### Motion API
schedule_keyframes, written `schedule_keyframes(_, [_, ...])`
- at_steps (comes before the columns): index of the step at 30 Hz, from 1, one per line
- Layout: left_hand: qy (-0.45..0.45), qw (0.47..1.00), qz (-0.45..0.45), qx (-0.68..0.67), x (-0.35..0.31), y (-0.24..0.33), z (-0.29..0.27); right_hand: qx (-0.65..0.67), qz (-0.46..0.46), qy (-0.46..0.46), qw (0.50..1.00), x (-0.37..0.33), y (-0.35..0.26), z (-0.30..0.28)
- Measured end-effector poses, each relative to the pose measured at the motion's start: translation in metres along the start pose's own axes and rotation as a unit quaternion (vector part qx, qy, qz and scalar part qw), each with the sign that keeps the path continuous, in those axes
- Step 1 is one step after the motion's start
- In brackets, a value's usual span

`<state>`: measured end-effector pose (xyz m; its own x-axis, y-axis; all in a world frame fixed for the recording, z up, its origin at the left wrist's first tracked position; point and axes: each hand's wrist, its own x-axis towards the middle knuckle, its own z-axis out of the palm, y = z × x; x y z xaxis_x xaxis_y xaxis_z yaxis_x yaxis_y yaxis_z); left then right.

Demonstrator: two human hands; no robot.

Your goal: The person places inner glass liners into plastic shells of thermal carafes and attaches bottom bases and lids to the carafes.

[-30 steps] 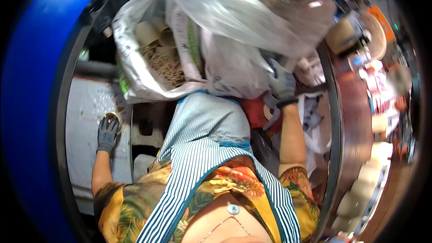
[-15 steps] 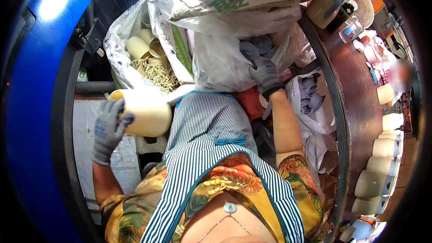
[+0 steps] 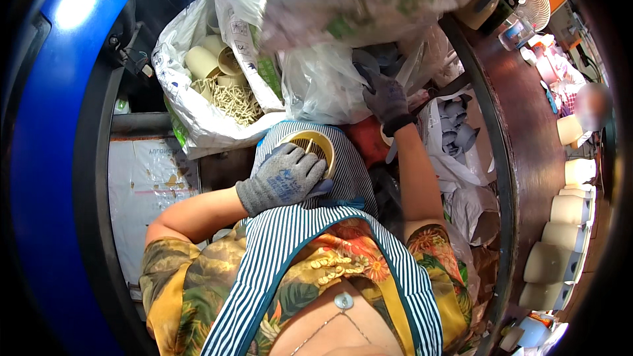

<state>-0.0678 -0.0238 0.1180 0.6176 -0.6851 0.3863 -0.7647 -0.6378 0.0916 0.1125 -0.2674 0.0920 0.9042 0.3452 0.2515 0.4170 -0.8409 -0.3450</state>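
Observation:
My left hand [image 3: 287, 178], in a grey knitted glove, is closed around a cream cup-shaped plastic housing [image 3: 330, 147]. The housing rests on my lap over the striped apron [image 3: 349, 181], its round mouth tilted upward. Thin upright pieces show inside it. My right hand [image 3: 386, 97], gloved in the same grey, reaches to the mouth of a clear plastic bag [image 3: 320, 86]. Its thumb is stretched away from the fingers beside grey curved plastic parts [image 3: 377, 59]. The fingertips blend with those parts, and I see nothing plainly held.
A white sack [image 3: 191, 118] at the left holds cream housings [image 3: 202, 62] and many small cream pieces [image 3: 234, 104]. A large sack [image 3: 369, 10] lies across the top. More grey parts fill a bag [image 3: 455, 125] beside the brown bench [image 3: 527, 158], where cream housings [image 3: 547, 260] stand along the far right.
My left hand has brought the cream housing from the left onto my lap and turned its mouth upward. My right hand has shifted slightly up at the bag. The upper sack has sagged and blurs.

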Motion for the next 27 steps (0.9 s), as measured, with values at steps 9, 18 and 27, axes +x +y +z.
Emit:
schedule_keyframes(9, [0.021, 0.998, 0.006, -0.057, -0.001, -0.018, -0.023, -0.003, 0.000, -0.017, 1.000, -0.001, -0.017, -0.015])
schedule_keyframes(18, [0.086, 0.341, -0.309, -0.884, 0.001, -0.022, -0.009, 0.011, -0.020, 0.001, 1.000, -0.002, -0.017, -0.006])
schedule_keyframes(27, [0.222, 0.339, -0.241, -0.882, -0.034, -0.102, 0.016, -0.023, -0.017, 0.002, 1.000, -0.009, -0.007, -0.002])
